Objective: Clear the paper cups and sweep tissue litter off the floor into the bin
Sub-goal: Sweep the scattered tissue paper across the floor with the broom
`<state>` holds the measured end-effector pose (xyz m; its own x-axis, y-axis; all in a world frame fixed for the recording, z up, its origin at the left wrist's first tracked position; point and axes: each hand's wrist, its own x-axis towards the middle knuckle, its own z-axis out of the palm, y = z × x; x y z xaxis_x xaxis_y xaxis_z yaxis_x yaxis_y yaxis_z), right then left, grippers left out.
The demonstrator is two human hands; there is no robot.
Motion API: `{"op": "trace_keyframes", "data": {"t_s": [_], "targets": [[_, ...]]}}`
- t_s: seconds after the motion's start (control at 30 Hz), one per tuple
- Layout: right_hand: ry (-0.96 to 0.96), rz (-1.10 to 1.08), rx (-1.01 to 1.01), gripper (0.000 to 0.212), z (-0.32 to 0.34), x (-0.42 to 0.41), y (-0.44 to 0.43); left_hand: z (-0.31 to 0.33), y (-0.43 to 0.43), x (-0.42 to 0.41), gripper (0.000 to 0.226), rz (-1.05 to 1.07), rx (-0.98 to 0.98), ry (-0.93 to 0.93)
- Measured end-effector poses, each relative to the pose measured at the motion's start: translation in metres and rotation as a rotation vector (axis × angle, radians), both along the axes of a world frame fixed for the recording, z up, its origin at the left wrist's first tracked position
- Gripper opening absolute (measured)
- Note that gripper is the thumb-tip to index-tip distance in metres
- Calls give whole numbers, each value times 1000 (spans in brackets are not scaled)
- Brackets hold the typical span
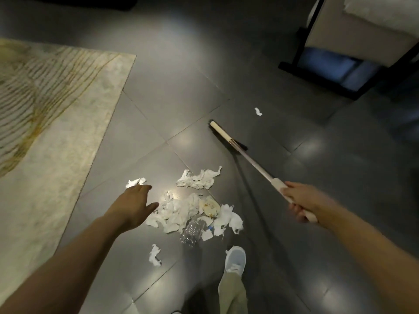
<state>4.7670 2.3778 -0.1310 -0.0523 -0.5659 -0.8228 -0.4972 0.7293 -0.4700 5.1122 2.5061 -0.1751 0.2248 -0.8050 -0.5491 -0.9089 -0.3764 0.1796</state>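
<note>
Our right hand (301,200) is wrapped round the cream grip at the near end of the broom handle (251,162), with the fingers curled under it. The handle slants away from us and to the left, down to the broom head (226,138). Its dark bristles sit at the floor tiles (176,91), beyond the litter. Our left hand (133,205) holds nothing. It reaches forward palm down with the fingers loosely spread, above the floor just left of the tissue pile (179,211).

That pile of crumpled white sheets lies on the dark grey tiles straight in front of us, between our two hands. At its near edge is a crushed clear plastic bottle (191,232). In its middle lies a stained beige piece (209,207), flattened; we cannot tell whether it is a paper cup. A tissue clump (199,179) lies just beyond the pile, on our side of the broom head and apart from it.

Three loose bits lie around the pile. We see a torn scrap (136,182) just past our left fingertips, near the rug's edge, and a near scrap (154,254) closer to us than the pile. A small far scrap (258,111) lies beyond the broom head, well apart from the rest.

A pale rug (56,114) with gold lines covers the floor on the left. Our light shoe (235,259) and beige trouser leg (231,293) are just on the near side of the pile. At the upper right stands a pale upholstered seat (340,35) on a black frame.
</note>
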Motion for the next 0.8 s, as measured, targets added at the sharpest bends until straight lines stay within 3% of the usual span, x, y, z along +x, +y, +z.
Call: {"op": "trace_keyframes", "data": {"t_s": [0.1, 0.2, 0.4, 0.63, 0.8], "targets": [[-51, -158, -24, 24, 24, -6, -9, -1, 11, 8, 60, 14, -16, -20], [7, -176, -124, 10, 21, 2, -26, -7, 12, 9, 60, 21, -32, -17], [244, -119, -249, 22, -27, -7, -123, -30, -8, 16, 61, 45, 6, -76], [544, 275, -232, 26, -106, -4, -216, -81, -41, 20, 61, 140, 109, -92], [529, 503, -185, 15, -130, 27, -199, -103, -51, 7, 60, 150, 110, -25]]}}
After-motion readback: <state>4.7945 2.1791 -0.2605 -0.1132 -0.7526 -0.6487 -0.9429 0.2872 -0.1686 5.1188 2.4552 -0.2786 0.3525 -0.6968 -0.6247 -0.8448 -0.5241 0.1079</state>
